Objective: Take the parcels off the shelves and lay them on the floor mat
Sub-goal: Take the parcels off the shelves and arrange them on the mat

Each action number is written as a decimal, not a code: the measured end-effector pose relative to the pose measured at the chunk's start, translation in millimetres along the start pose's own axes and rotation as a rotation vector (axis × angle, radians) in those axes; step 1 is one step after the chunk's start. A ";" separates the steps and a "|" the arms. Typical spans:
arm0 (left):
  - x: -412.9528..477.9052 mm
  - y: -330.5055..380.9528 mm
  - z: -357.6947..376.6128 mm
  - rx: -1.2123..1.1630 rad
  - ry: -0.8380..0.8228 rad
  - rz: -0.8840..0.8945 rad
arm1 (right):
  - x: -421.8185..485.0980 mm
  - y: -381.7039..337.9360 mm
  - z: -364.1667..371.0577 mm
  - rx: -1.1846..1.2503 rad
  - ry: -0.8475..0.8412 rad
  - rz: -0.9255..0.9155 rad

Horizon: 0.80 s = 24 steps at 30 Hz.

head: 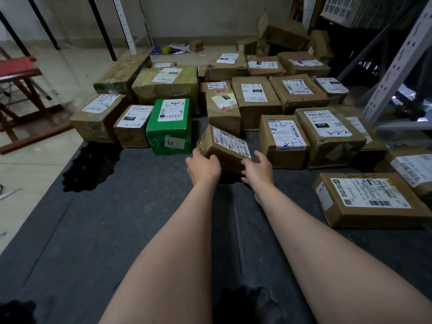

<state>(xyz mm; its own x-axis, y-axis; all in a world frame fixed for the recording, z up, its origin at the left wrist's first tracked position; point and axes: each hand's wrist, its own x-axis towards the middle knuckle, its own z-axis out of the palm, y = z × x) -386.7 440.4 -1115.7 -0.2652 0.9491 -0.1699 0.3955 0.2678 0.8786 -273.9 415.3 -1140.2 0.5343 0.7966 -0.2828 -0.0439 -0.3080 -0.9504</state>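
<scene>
Small brown cardboard parcel (228,146), with a white printed label and handwritten numbers on its top face, sits tilted between the two hands near the middle of the dark grey floor mat (117,218). Its labelled face slopes down toward the person. The hands hide its near lower edge, so whether it touches the mat cannot be told.

The left hand (203,168) grips the parcel's near left corner, fingers curled round the side and thumb on the near face. The right hand (258,171) holds the near right corner, its fingers curled under the edge and its thumb lifted just clear of the label. Both forearms reach straight forward over the bare near half of the mat.

The parcel lies just in front of the rows of boxes that fill the mat's far half. A green taped box (171,126) stands just beside it on the left, and a brown box with blue handwriting on its label (284,141) on the right. A flat brown box (371,198) lies near the mat's right edge. A white perforated shelf upright (397,64) rises beyond that edge, and a red wooden stool (21,73) stands off the left edge.
</scene>
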 end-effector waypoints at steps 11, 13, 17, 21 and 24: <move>18.0 1.3 9.9 -0.036 0.018 -0.169 | -0.2 -0.1 1.2 0.029 -0.090 0.086; 21.8 2.7 12.7 -0.044 0.039 -0.200 | -0.9 -1.1 0.3 0.037 -0.109 0.098; 21.0 2.1 16.3 -0.171 0.135 -0.273 | -2.2 -0.8 -1.9 0.072 -0.107 0.123; 25.0 -6.9 -0.4 -0.415 0.246 -0.361 | -3.8 -6.6 -5.9 0.210 -0.053 0.171; 32.1 -15.9 -23.1 -0.330 0.213 -0.309 | -5.8 -12.7 -6.8 0.301 -0.088 0.204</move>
<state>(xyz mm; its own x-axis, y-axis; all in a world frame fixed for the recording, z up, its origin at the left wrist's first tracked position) -421.7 462.8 -1124.8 -0.5131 0.7697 -0.3800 -0.0204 0.4316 0.9018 -270.7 411.1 -1125.6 0.4147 0.7802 -0.4683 -0.3955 -0.3089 -0.8650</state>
